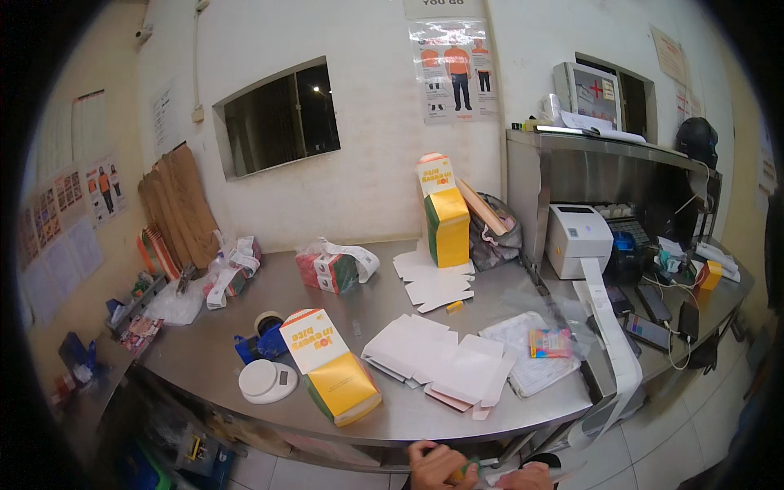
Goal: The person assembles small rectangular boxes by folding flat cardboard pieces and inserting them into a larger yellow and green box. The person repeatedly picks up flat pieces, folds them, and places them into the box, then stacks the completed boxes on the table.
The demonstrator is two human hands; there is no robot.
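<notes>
Two yellow cartons (345, 390) sit on our steel tabletop (400, 415), a pale wall (367, 188) behind it. Just off the tabletop's near edge, our left hand (435, 465) curls closed around a partly hidden green-and-yellow piece (471, 471); our right hand (527, 476) curls too, its hold unclear.

Head cam, left of a side-by-side fisheye pair, worn by a person at the counter's (408, 418) near edge. Looks down and across to the back wall (376, 175). Left hand (438, 467) and right hand (527, 477) sit closest, below that edge; counter mid-range, wall farthest.
</notes>
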